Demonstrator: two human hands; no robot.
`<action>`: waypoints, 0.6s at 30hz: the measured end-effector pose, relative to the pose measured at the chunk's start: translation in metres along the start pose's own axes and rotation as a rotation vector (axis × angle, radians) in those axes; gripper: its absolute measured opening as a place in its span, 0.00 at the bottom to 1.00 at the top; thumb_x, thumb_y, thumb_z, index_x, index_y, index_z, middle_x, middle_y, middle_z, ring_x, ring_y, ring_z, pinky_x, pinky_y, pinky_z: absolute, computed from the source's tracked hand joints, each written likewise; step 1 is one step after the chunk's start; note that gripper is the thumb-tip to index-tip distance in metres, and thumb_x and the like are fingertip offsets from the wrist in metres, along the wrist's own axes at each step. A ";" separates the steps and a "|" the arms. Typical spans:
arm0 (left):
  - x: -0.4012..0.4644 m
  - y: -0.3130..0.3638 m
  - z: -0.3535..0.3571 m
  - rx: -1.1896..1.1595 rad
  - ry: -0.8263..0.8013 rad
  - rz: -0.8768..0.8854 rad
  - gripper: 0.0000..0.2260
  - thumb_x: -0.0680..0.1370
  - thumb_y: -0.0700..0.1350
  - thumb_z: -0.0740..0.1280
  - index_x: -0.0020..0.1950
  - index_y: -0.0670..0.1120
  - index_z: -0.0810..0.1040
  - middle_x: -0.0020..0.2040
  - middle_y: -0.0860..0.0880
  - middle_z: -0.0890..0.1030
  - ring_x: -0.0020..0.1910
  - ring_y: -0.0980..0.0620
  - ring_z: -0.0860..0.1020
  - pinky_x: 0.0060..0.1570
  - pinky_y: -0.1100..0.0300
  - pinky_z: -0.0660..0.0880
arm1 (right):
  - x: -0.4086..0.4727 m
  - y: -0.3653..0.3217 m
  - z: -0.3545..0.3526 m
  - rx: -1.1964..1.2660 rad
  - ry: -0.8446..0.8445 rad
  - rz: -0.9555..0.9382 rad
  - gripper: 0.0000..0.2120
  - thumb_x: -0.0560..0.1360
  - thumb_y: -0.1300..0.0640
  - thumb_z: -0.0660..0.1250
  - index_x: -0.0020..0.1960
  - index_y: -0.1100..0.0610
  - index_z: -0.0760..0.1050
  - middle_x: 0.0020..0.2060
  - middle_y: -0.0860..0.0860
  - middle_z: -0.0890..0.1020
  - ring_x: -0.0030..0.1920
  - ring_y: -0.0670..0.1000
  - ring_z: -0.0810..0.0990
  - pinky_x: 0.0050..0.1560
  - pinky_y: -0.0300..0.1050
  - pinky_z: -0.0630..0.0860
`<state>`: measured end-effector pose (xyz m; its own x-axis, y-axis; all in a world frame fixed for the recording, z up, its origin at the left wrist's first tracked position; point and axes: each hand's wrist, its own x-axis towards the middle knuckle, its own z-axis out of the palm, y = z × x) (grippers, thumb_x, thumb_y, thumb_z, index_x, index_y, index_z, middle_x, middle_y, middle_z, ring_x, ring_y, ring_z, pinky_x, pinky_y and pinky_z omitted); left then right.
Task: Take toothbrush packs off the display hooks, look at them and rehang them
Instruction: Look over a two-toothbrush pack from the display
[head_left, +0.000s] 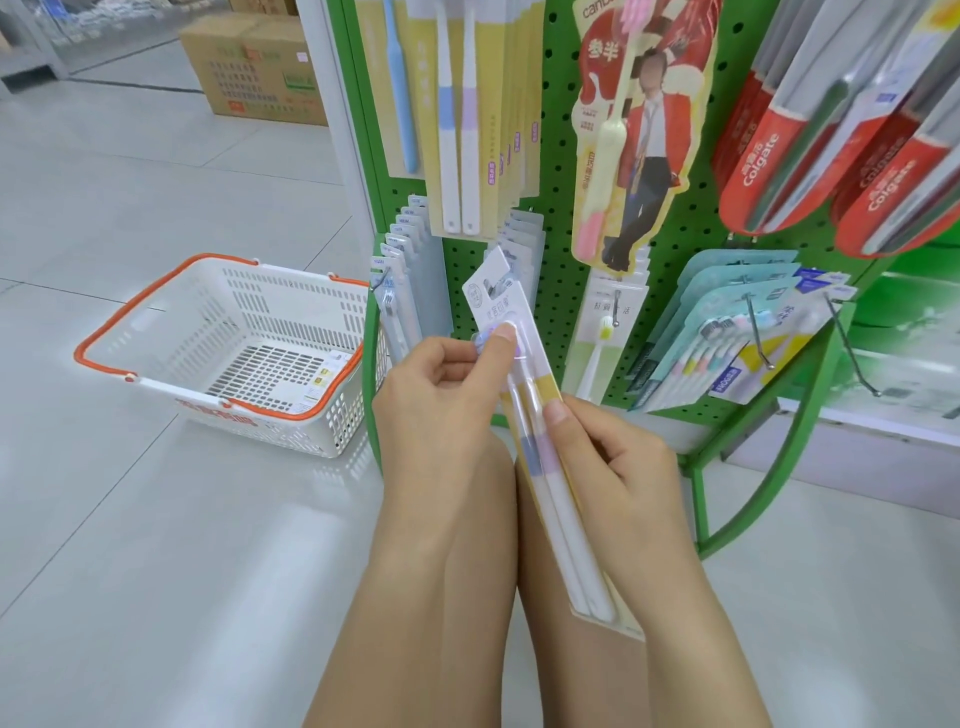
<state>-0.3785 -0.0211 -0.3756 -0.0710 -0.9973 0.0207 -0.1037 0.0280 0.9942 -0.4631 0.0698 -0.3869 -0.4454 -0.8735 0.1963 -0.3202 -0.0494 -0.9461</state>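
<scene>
Both hands hold one toothbrush pack (540, 431) at the centre of the frame, off its hook and slanted from upper left to lower right in front of the green pegboard (563, 280). The left hand (441, 395) curls its fingers around the pack's upper part, thumb pressed on the blister by the brush heads; the right hand (608, 462) pinches the middle of the pack from the right, thumb on the front. Rehanging looks like the risky step: the hang hole at the card's top is small, and a misjudged approach could bend the card or knock neighbouring packs, which crowd the hooks just above and to the left. A loosened pinch could also let the slim pack slip to the floor. At the left of the frame a white shopping basket (156, 322) with orange handles stands on the tiles, holding only what seem to be flat labels or cards in its far corner.
</scene>
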 end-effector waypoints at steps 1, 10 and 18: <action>0.000 0.000 0.000 0.002 -0.005 0.000 0.19 0.66 0.61 0.70 0.41 0.46 0.83 0.36 0.51 0.84 0.39 0.52 0.84 0.50 0.50 0.80 | 0.000 0.001 0.000 0.011 0.003 0.000 0.21 0.80 0.51 0.60 0.30 0.37 0.72 0.25 0.40 0.68 0.30 0.40 0.64 0.31 0.33 0.60; -0.006 -0.009 0.000 -0.018 -0.052 0.140 0.04 0.77 0.51 0.70 0.47 0.52 0.82 0.40 0.57 0.84 0.41 0.59 0.81 0.49 0.54 0.80 | 0.000 0.007 -0.002 0.199 0.059 0.063 0.14 0.81 0.53 0.61 0.39 0.52 0.79 0.30 0.46 0.74 0.34 0.44 0.70 0.34 0.38 0.65; -0.017 -0.011 -0.007 -0.065 -0.507 -0.023 0.07 0.75 0.52 0.71 0.51 0.53 0.84 0.47 0.52 0.86 0.47 0.51 0.84 0.53 0.48 0.78 | 0.010 0.013 -0.008 0.664 0.200 0.357 0.10 0.76 0.62 0.65 0.56 0.59 0.79 0.42 0.57 0.85 0.37 0.52 0.82 0.38 0.44 0.80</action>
<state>-0.3688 -0.0052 -0.3858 -0.5436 -0.8385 -0.0388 -0.0502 -0.0136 0.9986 -0.4788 0.0642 -0.3952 -0.5902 -0.7901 -0.1658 0.4102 -0.1167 -0.9045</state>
